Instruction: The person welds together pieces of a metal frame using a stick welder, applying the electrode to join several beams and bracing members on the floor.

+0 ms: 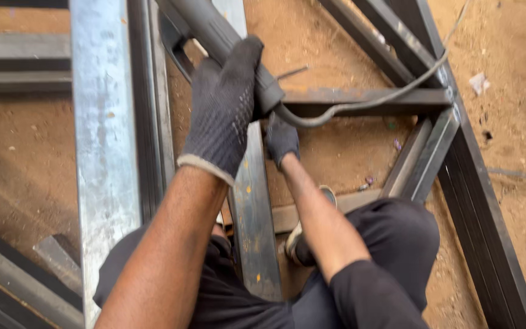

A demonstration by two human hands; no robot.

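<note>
My left hand [223, 106], in a dark knitted glove, is closed around the grey body of a corded power tool [205, 24] that slants up to the top left. Its grey cable [366, 100] runs from the tool's tail to the upper right. My right hand [282, 140], also gloved, sits just below the tool's tail. Its fingers curl against the right edge of an upright steel bar [254, 207]; the fingertips are hidden. The bar runs down between my knees.
A wide, scratched steel section [101, 140] runs top to bottom on the left. Dark steel frame members [476, 201] cross on the right over sandy ground [342, 152]. More steel lies at the lower left [19, 274]. My shoe [296, 234] rests by a crossbar.
</note>
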